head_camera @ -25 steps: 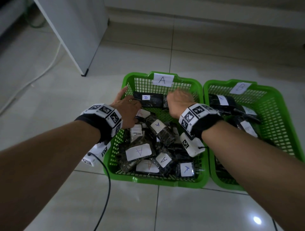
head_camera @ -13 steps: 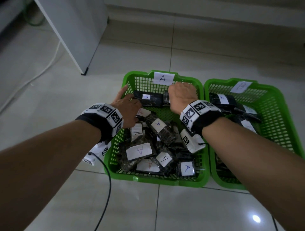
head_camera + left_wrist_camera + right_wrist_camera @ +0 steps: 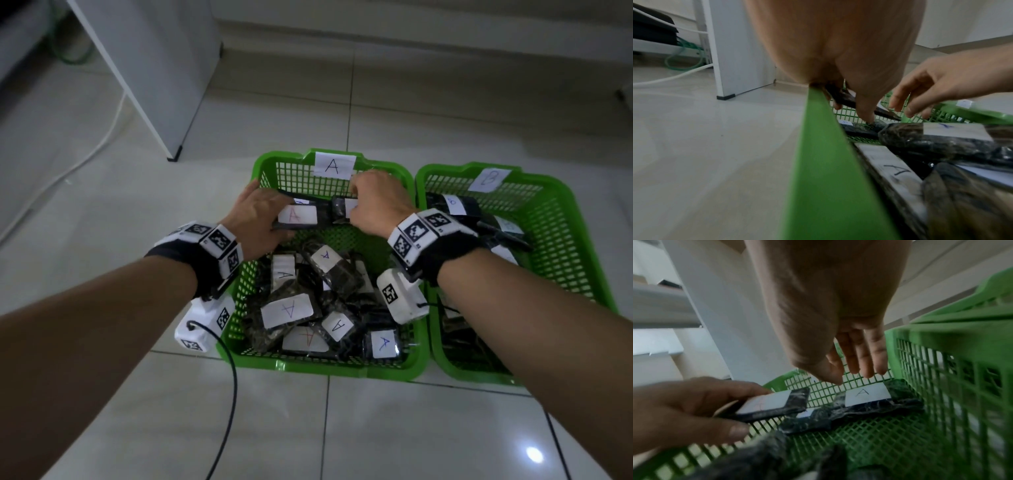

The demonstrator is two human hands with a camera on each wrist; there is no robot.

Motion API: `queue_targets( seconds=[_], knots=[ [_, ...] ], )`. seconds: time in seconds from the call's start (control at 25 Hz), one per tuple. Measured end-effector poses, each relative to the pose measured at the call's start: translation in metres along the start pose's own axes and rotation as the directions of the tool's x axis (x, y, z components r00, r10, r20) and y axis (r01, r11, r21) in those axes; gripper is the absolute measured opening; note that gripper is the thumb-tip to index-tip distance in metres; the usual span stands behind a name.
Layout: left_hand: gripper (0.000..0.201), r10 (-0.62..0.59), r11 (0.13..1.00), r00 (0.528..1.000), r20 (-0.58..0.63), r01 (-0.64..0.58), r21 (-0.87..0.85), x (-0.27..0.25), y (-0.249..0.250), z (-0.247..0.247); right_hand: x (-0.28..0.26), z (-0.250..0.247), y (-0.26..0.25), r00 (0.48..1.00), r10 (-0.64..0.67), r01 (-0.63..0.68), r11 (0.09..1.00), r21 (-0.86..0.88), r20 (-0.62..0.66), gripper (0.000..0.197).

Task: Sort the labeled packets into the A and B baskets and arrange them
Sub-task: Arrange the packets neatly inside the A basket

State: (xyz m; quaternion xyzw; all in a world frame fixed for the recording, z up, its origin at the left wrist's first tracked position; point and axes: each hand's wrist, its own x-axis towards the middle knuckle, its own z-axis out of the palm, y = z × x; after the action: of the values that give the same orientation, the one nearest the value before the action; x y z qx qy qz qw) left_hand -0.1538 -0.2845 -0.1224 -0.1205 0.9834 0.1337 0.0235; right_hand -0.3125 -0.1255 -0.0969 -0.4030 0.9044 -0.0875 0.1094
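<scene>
Green basket A [image 3: 411, 368] holds a pile of dark packets with white A labels [image 3: 287, 310]. Basket B [image 3: 582, 240] stands right of it with B packets [image 3: 452, 202]. My left hand [image 3: 274, 219] grips a flat packet with a red A label [image 3: 296, 216] above the far end of basket A; in the right wrist view this packet [image 3: 766, 404] hangs over two packets lying flat there. My right hand [image 3: 855, 374] hovers with straight fingers over one of these, an A packet [image 3: 867, 394], and holds nothing.
A white cabinet panel [image 3: 164, 85] stands on the tiled floor at the far left, with a white cable [image 3: 68, 164] beside it. A black cable [image 3: 229, 411] trails from my left wrist across the near floor. The wall base runs behind the baskets.
My left hand has lifted the red A packet from beside the pile up over the far end of basket A. My right hand has shifted slightly toward the far wall.
</scene>
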Motion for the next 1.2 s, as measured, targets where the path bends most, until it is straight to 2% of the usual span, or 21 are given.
queue_targets(
  seconds=[0.08,0.16,0.24,0.28,0.32,0.44,0.52,0.56,0.68,0.76,0.84,0.96,1.0,1.08,1.2],
  knots=[
    [0.055,-0.008,1.0,0.999,-0.045,0.009,0.029,-0.003,0.003,-0.005,-0.007,-0.008,-0.006,1.0,0.022,-0.024,0.973,0.229,0.012,0.008],
    [0.053,-0.035,0.989,0.999,0.015,0.033,0.143,-0.006,0.011,-0.009,-0.019,-0.012,-0.014,0.981,-0.002,-0.065,0.939,0.338,0.193,0.034],
    [0.056,-0.061,0.964,0.994,0.088,0.036,0.262,-0.008,0.019,-0.009,-0.035,-0.009,-0.023,0.91,-0.047,-0.037,0.98,0.195,0.411,0.059],
    [0.057,-0.063,0.953,0.994,0.091,0.033,0.3,-0.009,0.021,-0.009,-0.042,-0.006,-0.026,0.887,-0.057,0.002,0.993,0.121,0.457,0.061],
    [0.056,-0.052,0.949,0.995,0.08,0.024,0.313,-0.011,0.022,-0.01,-0.046,-0.003,-0.026,0.887,-0.054,0.01,0.995,0.097,0.459,0.057],
    [0.035,0.024,0.976,0.997,0.079,-0.04,0.214,-0.014,0.023,-0.013,-0.046,-0.005,-0.021,0.915,-0.005,-0.089,0.972,0.216,0.402,0.035],
    [0.026,0.007,0.987,0.976,0.216,-0.042,0.156,-0.018,0.027,-0.012,-0.045,-0.009,-0.014,0.941,0.033,-0.119,0.964,0.238,0.338,0.029],
    [0.028,0.003,0.986,0.963,0.271,-0.048,0.161,-0.018,0.028,-0.009,-0.045,-0.011,-0.008,0.952,0.059,-0.133,0.963,0.235,0.299,0.028],
    [0.038,0.049,0.979,0.954,0.295,-0.104,0.176,-0.017,0.031,-0.005,-0.049,-0.011,0.008,0.961,0.123,-0.19,0.944,0.269,0.247,0.026],
    [0.053,0.081,0.971,0.915,0.394,-0.162,0.177,-0.013,0.032,-0.002,-0.052,-0.011,0.015,0.967,0.147,-0.211,0.918,0.335,0.207,0.024],
    [0.061,0.037,0.957,0.869,0.493,-0.173,0.233,-0.011,0.033,0.002,-0.053,-0.012,0.018,0.967,0.19,-0.249,0.847,0.47,0.169,0.025],
    [0.056,-0.056,0.937,0.852,0.52,-0.134,0.321,-0.008,0.039,0.003,-0.054,-0.017,0.023,0.953,0.245,-0.3,0.695,0.653,0.177,0.03],
    [0.057,-0.068,0.934,0.848,0.526,-0.131,0.332,-0.008,0.042,0.001,-0.054,-0.018,0.024,0.951,0.262,-0.3,0.669,0.68,0.163,0.032],
    [0.058,-0.053,0.941,0.874,0.483,-0.118,0.317,-0.009,0.042,-0.002,-0.055,-0.018,0.027,0.957,0.278,-0.257,0.688,0.679,0.081,0.039],
    [0.052,-0.052,0.959,0.942,0.333,-0.047,0.281,-0.014,0.038,-0.004,-0.054,-0.018,0.025,0.972,0.207,-0.127,0.86,0.494,-0.111,0.045]
  ],
)
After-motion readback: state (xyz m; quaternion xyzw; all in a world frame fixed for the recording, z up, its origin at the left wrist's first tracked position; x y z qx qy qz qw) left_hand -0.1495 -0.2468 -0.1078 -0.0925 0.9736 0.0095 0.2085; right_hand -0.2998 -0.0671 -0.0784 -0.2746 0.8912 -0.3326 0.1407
